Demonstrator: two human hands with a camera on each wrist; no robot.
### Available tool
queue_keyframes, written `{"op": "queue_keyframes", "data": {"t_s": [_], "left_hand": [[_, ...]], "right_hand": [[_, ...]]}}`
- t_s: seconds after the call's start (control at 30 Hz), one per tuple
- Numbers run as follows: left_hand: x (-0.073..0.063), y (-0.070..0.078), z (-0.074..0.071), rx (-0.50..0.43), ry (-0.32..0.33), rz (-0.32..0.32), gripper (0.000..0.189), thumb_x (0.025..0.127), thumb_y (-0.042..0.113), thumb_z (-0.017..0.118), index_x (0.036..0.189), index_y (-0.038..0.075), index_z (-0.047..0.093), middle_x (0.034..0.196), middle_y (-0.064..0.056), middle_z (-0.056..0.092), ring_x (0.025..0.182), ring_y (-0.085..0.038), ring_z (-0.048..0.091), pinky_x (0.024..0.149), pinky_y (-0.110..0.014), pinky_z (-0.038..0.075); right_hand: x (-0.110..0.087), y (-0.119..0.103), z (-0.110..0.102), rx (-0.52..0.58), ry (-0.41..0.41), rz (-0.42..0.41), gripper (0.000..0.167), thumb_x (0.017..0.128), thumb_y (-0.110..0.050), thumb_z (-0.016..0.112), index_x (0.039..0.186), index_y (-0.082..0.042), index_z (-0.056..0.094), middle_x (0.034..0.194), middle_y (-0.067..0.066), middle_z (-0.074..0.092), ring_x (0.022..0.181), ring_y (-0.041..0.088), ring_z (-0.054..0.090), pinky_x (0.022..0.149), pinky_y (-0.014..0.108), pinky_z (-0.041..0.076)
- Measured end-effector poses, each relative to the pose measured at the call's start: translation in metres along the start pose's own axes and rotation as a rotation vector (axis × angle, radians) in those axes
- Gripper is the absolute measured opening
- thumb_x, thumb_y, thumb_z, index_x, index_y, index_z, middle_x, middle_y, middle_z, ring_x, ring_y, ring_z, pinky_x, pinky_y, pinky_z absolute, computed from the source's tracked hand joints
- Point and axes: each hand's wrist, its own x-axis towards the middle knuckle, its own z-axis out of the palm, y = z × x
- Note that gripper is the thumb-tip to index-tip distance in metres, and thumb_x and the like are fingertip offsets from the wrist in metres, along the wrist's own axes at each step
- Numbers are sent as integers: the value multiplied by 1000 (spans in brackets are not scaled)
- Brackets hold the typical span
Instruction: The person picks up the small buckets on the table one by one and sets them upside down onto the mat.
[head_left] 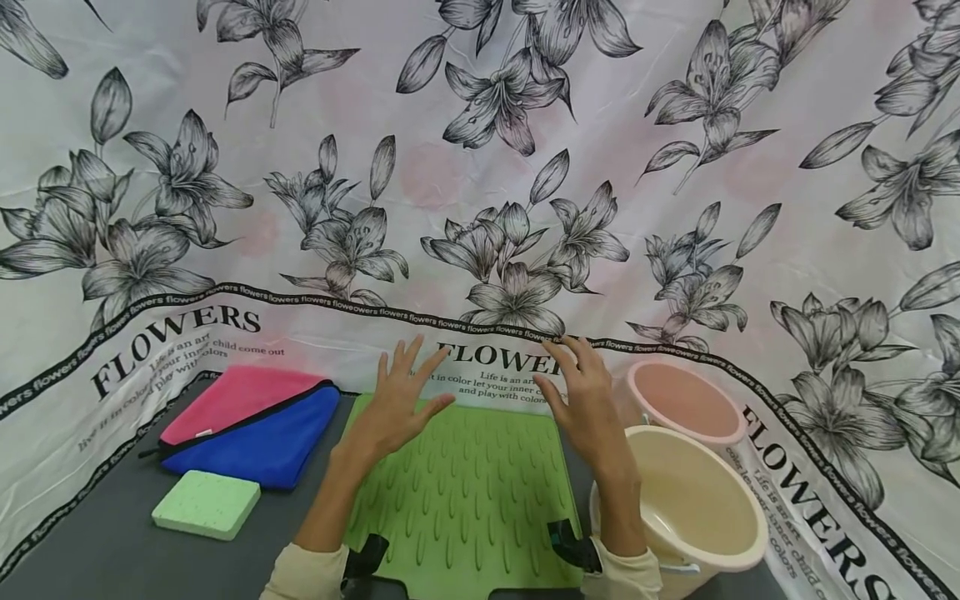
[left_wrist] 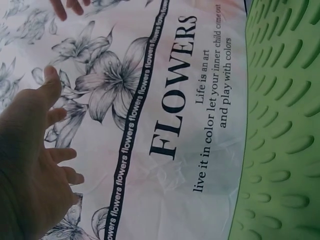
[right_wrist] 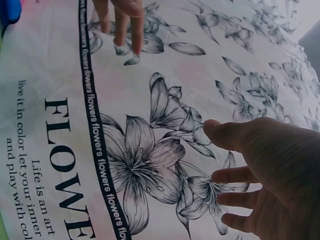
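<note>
Both hands are raised over a green ribbed mat (head_left: pixel 465 492), with nothing held in either. My left hand (head_left: pixel 397 404) spreads its fingers above the mat's far left part. Opposite it, my right hand (head_left: pixel 588 400) hovers by the mat's far right corner, fingers apart and slightly bent. In the left wrist view the left hand (left_wrist: pixel 40 160) shows thumb and fingers extended in front of the flowered cloth. The right wrist view shows the right hand (right_wrist: pixel 270 175) with its fingers likewise stretched out, and the other hand's fingertips (right_wrist: pixel 120 30) near the top.
Left of the mat lie a folded pink and blue cloth (head_left: pixel 255 433) with black edging and a pale green sponge block (head_left: pixel 206 504). On the right stand a cream bucket (head_left: pixel 697 492) and a pink bucket (head_left: pixel 686 400). A flower-printed sheet (head_left: pixel 420 275) hangs behind the grey table (head_left: pixel 112 533).
</note>
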Motion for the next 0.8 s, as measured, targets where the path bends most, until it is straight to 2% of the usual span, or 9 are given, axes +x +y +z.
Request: {"op": "queue_keyframes", "data": {"t_s": [0.17, 0.3, 0.43, 0.63, 0.8], "left_hand": [[1, -2, 9, -25, 7, -12, 70, 105, 48, 58, 165, 20, 35, 174, -24, 16, 160, -55, 7, 125, -77, 4], [-1, -2, 16, -28, -11, -24, 67, 105, 41, 60, 164, 17, 37, 173, -26, 18, 159, -57, 8, 124, -79, 7], [1, -1, 16, -31, -5, -13, 66, 105, 38, 61, 163, 16, 39, 173, -26, 19, 159, -57, 10, 125, -78, 8], [1, 0, 12, -26, 26, -17, 64, 105, 36, 62, 162, 15, 40, 171, -28, 23, 157, -59, 15, 123, -80, 11], [5, 4, 7, -27, 44, -10, 64, 105, 35, 62, 162, 14, 40, 171, -28, 24, 157, -59, 14, 124, -79, 10]], "right_hand": [[7, 4, 9, -13, 17, -53, 50, 94, -15, 78, 140, -3, 63, 144, 28, 58, 142, 52, 48, 116, 72, 37], [9, 8, 17, -27, 38, -71, 48, 93, -13, 79, 137, -2, 65, 141, 28, 59, 139, 54, 50, 114, 73, 40], [10, 8, 19, -67, 70, -91, 48, 91, -12, 80, 135, -2, 65, 139, 29, 60, 136, 54, 52, 109, 73, 44], [5, 4, -4, -157, 60, -67, 51, 91, -14, 81, 138, -5, 64, 139, 28, 61, 131, 49, 57, 108, 67, 48], [-3, 5, -27, -135, 23, 7, 53, 93, -12, 79, 143, -5, 61, 141, 30, 57, 133, 51, 53, 112, 68, 43]]}}
